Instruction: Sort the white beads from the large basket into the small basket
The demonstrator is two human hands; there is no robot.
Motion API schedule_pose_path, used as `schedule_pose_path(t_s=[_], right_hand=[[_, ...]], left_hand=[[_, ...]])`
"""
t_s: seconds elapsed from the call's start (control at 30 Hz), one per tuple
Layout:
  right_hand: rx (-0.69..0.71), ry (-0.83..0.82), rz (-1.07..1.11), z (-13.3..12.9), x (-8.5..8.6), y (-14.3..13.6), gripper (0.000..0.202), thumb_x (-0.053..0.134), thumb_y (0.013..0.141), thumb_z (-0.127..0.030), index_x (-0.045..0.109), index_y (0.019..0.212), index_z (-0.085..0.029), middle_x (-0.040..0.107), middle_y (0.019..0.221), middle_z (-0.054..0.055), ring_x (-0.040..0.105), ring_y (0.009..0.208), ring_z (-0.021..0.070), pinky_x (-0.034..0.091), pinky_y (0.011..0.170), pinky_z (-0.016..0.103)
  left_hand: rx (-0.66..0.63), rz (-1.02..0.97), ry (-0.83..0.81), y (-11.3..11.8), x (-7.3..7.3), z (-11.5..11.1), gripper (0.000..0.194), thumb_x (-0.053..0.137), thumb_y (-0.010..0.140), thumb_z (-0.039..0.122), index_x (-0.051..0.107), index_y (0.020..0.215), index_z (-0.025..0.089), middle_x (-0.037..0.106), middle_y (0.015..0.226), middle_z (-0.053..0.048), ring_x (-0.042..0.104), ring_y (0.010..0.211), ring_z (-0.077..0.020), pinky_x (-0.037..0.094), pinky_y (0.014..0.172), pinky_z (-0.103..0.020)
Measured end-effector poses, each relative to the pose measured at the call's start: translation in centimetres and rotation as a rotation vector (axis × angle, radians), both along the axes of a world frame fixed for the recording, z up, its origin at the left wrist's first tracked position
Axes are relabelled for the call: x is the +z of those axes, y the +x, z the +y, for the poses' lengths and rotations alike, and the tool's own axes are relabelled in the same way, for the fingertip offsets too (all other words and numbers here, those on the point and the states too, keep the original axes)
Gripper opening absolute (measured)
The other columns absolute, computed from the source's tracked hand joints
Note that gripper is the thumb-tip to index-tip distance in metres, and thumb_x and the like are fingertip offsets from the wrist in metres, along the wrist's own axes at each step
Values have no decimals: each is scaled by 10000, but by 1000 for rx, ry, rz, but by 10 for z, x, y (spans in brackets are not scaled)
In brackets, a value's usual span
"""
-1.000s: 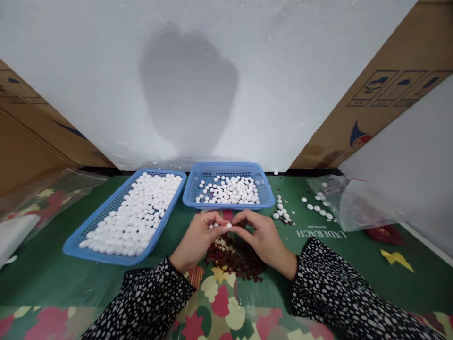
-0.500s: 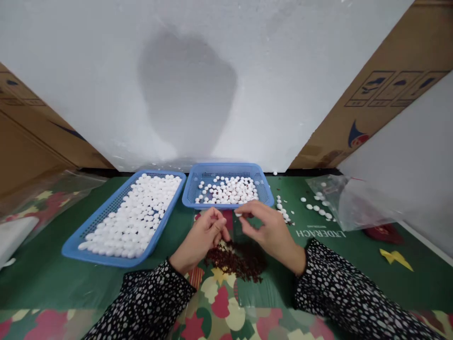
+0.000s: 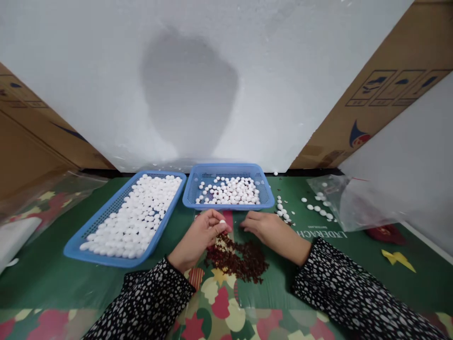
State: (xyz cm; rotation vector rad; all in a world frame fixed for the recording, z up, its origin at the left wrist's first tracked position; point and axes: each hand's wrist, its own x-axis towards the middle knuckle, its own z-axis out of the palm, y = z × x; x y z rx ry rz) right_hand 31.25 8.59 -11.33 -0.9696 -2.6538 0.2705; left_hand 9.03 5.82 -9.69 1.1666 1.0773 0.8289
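My left hand (image 3: pixel 203 236) pinches a small white ball (image 3: pixel 222 221) between thumb and fingertips, just above a heap of small dark red-brown pieces (image 3: pixel 244 262). To its right, my right hand (image 3: pixel 269 231) reaches down at the upper right side of that heap, with its fingers bent together; whatever is between them is hidden. Past both hands stands a blue perforated basket (image 3: pixel 229 206), partly filled with white balls (image 3: pixel 237 189). A second, longer blue basket (image 3: pixel 155 236) lies at the left, its bottom covered with many more white balls (image 3: pixel 130 217).
Loose white balls (image 3: pixel 282 211) lie right of the middle basket, with more (image 3: pixel 318 208) beside a clear plastic bag (image 3: pixel 368 200). A yellow scrap (image 3: pixel 398 259) and a dark red item (image 3: pixel 384 233) lie far right. A white panel (image 3: pixel 262 94) rises behind, with cardboard (image 3: pixel 385 94) around it.
A white ball was at my right fingertips; now one shows in my left fingertips. My right hand has turned palm-down and lowered beside the heap. The baskets have stayed put.
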Motion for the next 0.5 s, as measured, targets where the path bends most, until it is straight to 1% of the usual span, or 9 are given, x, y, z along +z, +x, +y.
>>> schedule_pose_path(t_s=[0.13, 0.27, 0.37, 0.43, 0.5], right_hand=[[-62, -72, 53, 5, -5, -2, 116, 678, 899, -62, 690, 882, -176, 611, 855, 23, 613, 772, 180, 469, 685, 269], [-54, -95, 128, 4, -9, -4, 125, 669, 893, -63, 657, 864, -184, 601, 871, 21, 593, 800, 184, 458, 700, 274], [-48, -155, 279, -3, -6, -9, 184, 648, 853, 0, 614, 859, -181, 617, 884, 15, 581, 810, 180, 449, 720, 275], [-72, -238, 413, -8, -3, -12, 207, 626, 838, 20, 590, 826, -184, 627, 848, -5, 575, 751, 160, 438, 688, 259], [-88, -329, 531, -12, 1, -15, 189, 622, 850, -10, 589, 797, -189, 628, 794, -24, 563, 689, 143, 422, 643, 244]], left_hand=[[16, 13, -3, 0, 3, 0, 228, 644, 845, 356, 556, 922, 160, 552, 754, 29, 321, 504, -49, 229, 448, -176], [29, 6, -6, 0, 5, 0, 224, 657, 837, 330, 602, 969, 158, 571, 788, 14, 368, 536, -56, 272, 471, -170], [42, -1, -1, 1, 5, 0, 254, 694, 812, 316, 601, 998, 169, 593, 818, 9, 400, 560, -61, 296, 487, -169], [64, 0, 6, 1, 4, 0, 235, 708, 802, 317, 595, 941, 165, 588, 797, 15, 394, 552, -57, 293, 488, -169], [76, 2, 13, 1, 5, 0, 217, 702, 808, 331, 598, 882, 156, 573, 759, 20, 373, 534, -51, 276, 481, -170]])
